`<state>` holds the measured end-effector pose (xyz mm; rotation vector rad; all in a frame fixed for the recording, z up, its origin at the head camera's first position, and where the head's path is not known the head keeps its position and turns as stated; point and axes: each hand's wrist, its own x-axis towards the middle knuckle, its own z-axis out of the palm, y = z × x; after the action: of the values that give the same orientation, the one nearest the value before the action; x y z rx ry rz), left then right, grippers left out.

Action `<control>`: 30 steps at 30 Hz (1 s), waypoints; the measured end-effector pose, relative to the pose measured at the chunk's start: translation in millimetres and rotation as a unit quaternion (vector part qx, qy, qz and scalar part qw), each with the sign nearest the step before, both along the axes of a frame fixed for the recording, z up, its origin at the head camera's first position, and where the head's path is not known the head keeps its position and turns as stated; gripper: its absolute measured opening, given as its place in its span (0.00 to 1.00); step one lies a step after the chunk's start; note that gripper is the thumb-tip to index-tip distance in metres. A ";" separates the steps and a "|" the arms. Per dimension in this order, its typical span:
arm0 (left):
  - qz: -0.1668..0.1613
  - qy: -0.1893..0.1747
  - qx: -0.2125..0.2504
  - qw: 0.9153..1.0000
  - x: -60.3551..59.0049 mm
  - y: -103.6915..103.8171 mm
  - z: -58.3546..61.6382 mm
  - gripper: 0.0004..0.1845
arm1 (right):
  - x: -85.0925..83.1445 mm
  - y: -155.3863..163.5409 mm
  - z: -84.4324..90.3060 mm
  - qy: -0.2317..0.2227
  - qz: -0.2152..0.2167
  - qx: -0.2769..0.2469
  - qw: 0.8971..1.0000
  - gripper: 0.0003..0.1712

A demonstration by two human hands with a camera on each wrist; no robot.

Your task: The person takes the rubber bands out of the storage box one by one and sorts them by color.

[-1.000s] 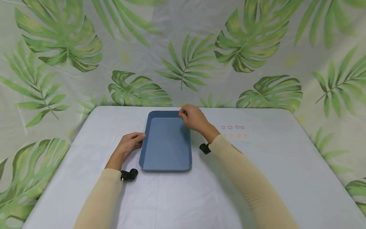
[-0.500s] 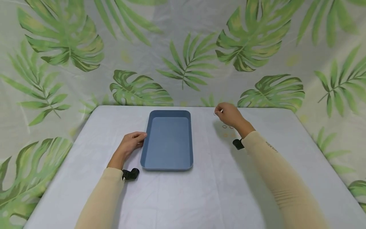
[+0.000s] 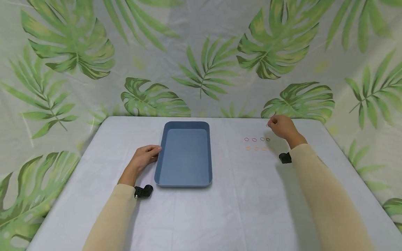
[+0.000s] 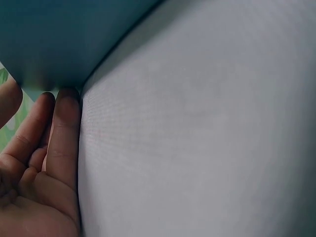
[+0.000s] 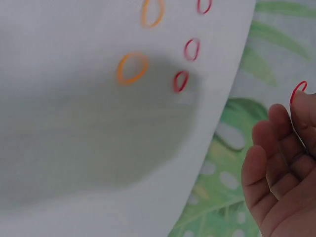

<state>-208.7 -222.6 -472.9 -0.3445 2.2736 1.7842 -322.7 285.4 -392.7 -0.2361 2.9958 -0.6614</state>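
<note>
My right hand is raised over the table's far right part. Between its thumb and finger it pinches a thin red rubber band, whose loop sticks out past the fingertips in the right wrist view. On the cloth below and to its left lie several red rubber bands in a row, with a row of orange rubber bands nearer me. Left of them lies a blue-grey rectangular tray. My left hand touches the tray's left side with extended fingers.
A white cloth covers the table. Behind its far edge hangs a leaf-patterned curtain. Both wrists carry small black cameras, the left one close to the tray's near left corner.
My right hand has moved right from the tray's far right corner, past the rubber band rows, with a band showing at its fingers. The left hand stays at the tray.
</note>
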 end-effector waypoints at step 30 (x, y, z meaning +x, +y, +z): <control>0.008 0.003 0.006 1.000 1.4 1.0 2.1 0.24 | 7.3 36.9 -46.3 -0.063 -0.062 0.051 0.995 0.19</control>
<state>-207.3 -221.5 -470.7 -0.3555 2.2702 1.8086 -315.5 322.3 -439.0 -0.0012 2.9303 -0.5098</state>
